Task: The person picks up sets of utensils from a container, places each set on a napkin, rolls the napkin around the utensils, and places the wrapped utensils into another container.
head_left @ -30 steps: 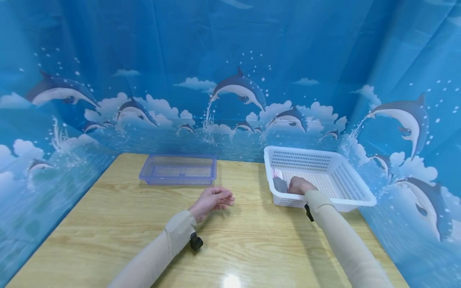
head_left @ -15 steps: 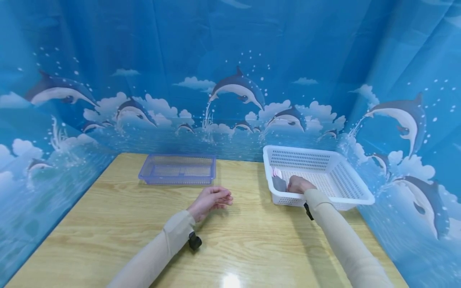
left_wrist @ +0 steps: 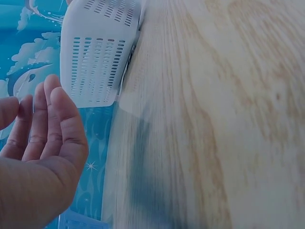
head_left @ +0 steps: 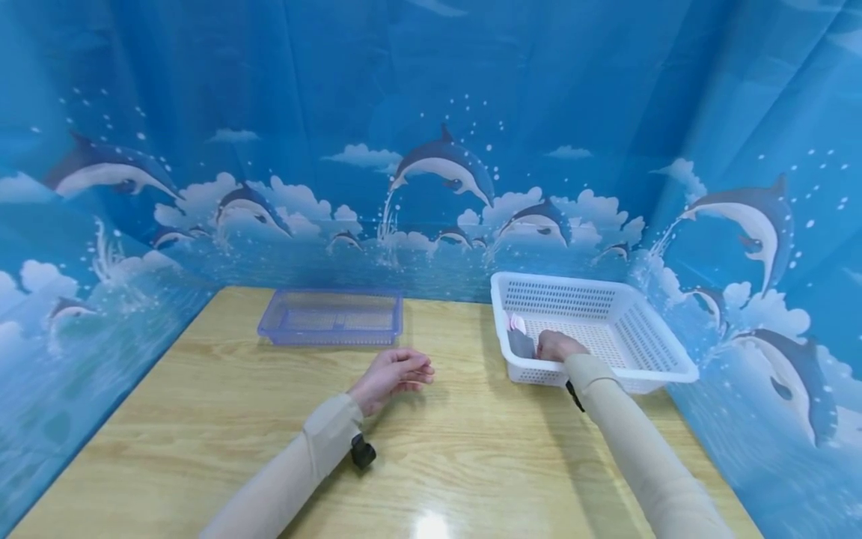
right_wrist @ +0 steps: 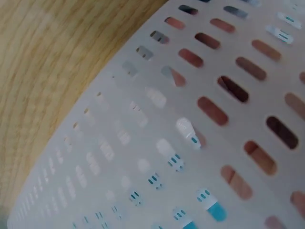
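In the head view, a grey item (head_left: 521, 343), its kind unclear, leans in the front left corner of a white plastic basket (head_left: 656, 333). A small pink-and-white thing (head_left: 517, 323) shows just behind it. My right hand (head_left: 560, 346) reaches over the basket's front rim and grips the grey item's right side with curled fingers; the fingertips are hidden. Through the basket's slots, parts of the right hand (right_wrist: 213, 110) appear in the right wrist view. My left hand (head_left: 396, 377) hovers over the table with loosely bent fingers and holds nothing; the left wrist view shows its palm (left_wrist: 52, 164).
A shallow purple mesh basket (head_left: 330, 337) stands at the back left of the wooden table (head_left: 465, 449). A blue dolphin-print curtain (head_left: 404, 97) rises behind the table and along both sides. In the left wrist view, the white basket (left_wrist: 95, 62) lies beyond the fingers.
Both hands stay practically in place. The whole head view has shifted very slightly to the left.
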{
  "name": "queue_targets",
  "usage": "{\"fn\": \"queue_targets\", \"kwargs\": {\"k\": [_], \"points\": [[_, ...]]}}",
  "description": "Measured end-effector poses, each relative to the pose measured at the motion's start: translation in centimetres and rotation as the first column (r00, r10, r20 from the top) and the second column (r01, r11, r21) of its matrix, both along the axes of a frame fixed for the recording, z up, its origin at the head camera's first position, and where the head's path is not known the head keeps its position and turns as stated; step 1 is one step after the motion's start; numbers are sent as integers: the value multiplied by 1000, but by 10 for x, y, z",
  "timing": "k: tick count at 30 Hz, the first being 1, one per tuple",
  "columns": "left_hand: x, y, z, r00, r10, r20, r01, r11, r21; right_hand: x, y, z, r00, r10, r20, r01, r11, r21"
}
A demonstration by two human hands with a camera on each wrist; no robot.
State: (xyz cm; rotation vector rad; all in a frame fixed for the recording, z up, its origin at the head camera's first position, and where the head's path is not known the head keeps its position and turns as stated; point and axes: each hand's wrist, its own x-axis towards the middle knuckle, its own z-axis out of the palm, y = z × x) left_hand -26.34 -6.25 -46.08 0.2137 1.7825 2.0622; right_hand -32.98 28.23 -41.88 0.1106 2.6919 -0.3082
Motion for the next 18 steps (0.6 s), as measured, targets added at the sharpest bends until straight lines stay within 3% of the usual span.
{"fn": "queue_targets", "kwargs": {"k": [6,13,18], "points": [[-1,-3,5,1000,18,-4,-18,1000,8,-4,-2,4,999,33,-19,-32,999,19],[1,-7,3,1000,12,-11,-12,1000,-9,2,-1,4,1000,0,-7,-1,1000,-15],[2,-9,4,1000,22,-16,-22,1000,-9,3,3,9,998,9,-58,-10,1000,-21]]}}
